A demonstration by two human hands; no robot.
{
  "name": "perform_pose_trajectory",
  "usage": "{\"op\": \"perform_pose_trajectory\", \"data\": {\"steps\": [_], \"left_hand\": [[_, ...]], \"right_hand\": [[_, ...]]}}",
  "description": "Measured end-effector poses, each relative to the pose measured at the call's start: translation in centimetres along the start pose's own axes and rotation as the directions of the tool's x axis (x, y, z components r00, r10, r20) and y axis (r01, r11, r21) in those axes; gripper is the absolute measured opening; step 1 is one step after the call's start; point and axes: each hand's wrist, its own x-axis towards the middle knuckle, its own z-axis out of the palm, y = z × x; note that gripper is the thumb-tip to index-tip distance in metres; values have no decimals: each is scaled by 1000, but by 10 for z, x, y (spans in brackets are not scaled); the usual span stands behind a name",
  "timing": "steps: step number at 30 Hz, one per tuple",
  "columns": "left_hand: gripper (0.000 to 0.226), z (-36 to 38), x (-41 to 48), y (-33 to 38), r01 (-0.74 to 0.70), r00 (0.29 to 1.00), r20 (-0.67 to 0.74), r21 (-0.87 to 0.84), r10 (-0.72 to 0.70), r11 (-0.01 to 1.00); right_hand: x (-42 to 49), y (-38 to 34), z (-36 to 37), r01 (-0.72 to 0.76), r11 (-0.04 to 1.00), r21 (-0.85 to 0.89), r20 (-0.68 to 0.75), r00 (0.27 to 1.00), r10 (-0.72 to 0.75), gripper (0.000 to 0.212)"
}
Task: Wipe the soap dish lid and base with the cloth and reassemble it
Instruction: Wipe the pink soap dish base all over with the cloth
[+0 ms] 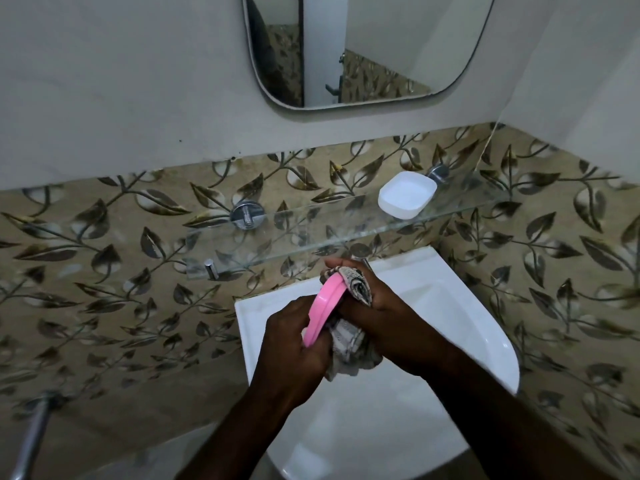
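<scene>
Over the white sink (460, 306) my left hand (294, 348) grips the pink soap dish lid (323, 306) on edge, tilted up and to the right. My right hand (374, 306) holds a bunched grey patterned cloth (356, 284) against the lid's inner side. More of the cloth hangs below between both hands. The white soap dish base (407, 195) sits open side up on the glass shelf (311, 233) above the sink, apart from both hands.
A mirror (363, 46) hangs on the wall above the shelf. Chrome shelf brackets (246, 213) stick out of the leaf-patterned tiles. A metal pipe (31, 438) runs at the lower left. A wall closes in on the right.
</scene>
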Motion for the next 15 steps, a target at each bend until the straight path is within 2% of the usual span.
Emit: {"op": "perform_pose_trajectory", "data": {"steps": [3,5,6,8,9,10,12,13,15], "left_hand": [[27,7,4,1,38,999,-26,14,-38,999],[17,11,6,1,121,993,9,-1,-121,993],[14,13,8,2,135,991,23,-3,-135,991],[24,16,10,4,95,995,40,0,-95,995],[32,17,11,6,79,996,34,-7,-79,997],[36,17,11,8,81,996,24,-24,-81,996],[24,21,11,7,75,997,-17,-103,-77,992],[13,24,9,7,68,996,-42,-146,-75,987],[17,28,4,7,66,991,-101,-201,-87,977]], "right_hand": [[-1,4,4,-10,999,-42,-89,996,6,41],[-5,0,6,133,958,-252,-155,972,-176,46],[-6,-2,7,239,878,-415,-130,939,-317,51],[-4,2,10,390,545,-742,75,857,-511,50],[-3,4,12,408,403,-819,153,832,-532,48],[-2,4,13,404,356,-843,179,834,-522,47],[-1,3,11,387,462,-798,131,860,-493,46],[-2,3,8,376,549,-747,80,870,-487,47],[-3,3,3,320,760,-566,-57,904,-423,50]]}}
